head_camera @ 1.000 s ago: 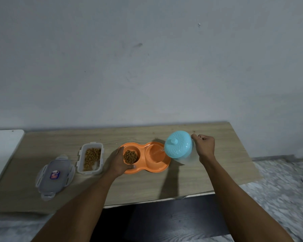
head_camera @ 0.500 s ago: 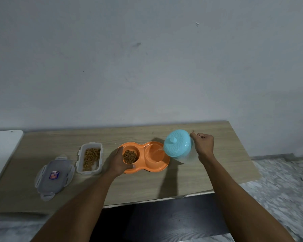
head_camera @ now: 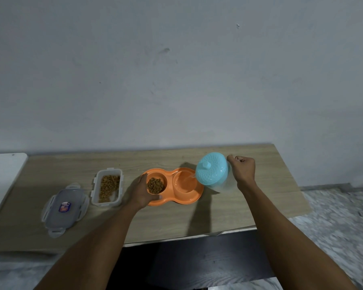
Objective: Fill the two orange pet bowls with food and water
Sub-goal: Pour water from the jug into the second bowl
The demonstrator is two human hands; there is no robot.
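The table (head_camera: 176,218) holds the orange bowls (head_camera: 177,198) in the middle. The jug (head_camera: 212,173) tips over the right bowl, and water (head_camera: 186,182) runs in. The right hand (head_camera: 243,168) is curled tight round the jug's handle, just right of the bowls. The left hand (head_camera: 142,192) grips the bowls' left edge, right beside the food (head_camera: 155,185) in the left bowl.

A light wood-grain counter (head_camera: 176,218) carries, left to right, a clear clip-lock lid (head_camera: 64,208), an open container of kibble (head_camera: 105,203) just beside it and the orange double pet bowl (head_camera: 190,200)
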